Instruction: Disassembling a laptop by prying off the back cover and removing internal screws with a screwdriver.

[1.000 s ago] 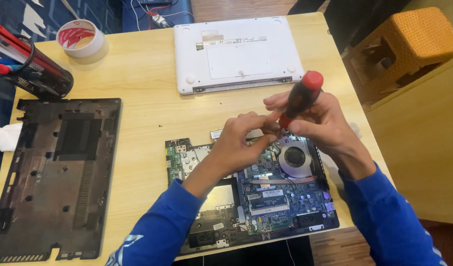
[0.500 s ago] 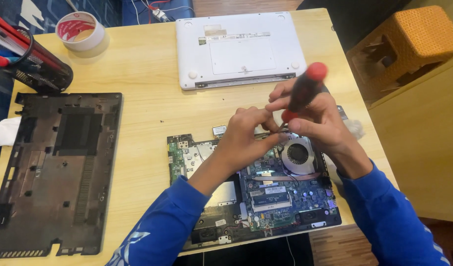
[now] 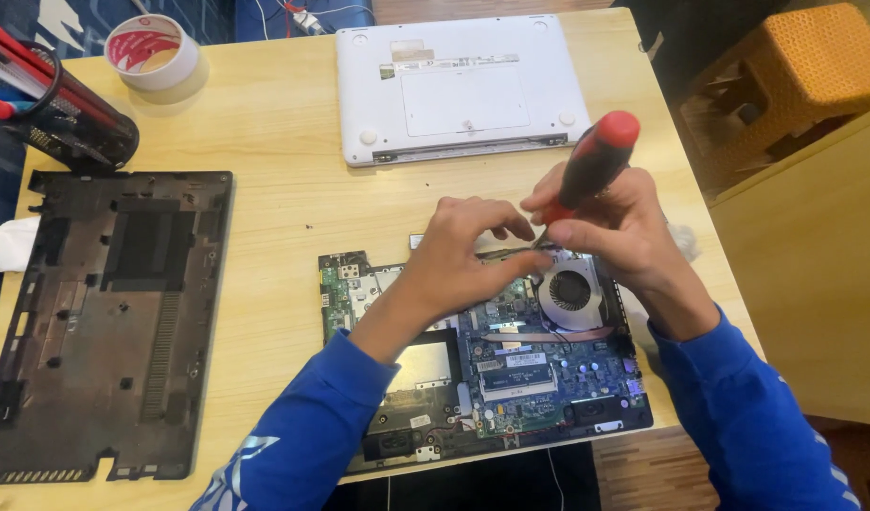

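Bottom cover (image 3: 104, 322) is already off, lying left of the opened laptop (image 3: 482, 378). Right hand (image 3: 624, 237) is closed around a red-black screwdriver (image 3: 591, 161), tip down by the fan (image 3: 569, 291); left hand (image 3: 468, 251) pinches something tiny beside it. Board's still mounted.

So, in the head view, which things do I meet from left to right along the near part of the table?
Black laptop bottom cover → left hand on the open laptop board → cooling fan → right hand, its grip closed on the red and black screwdriver.
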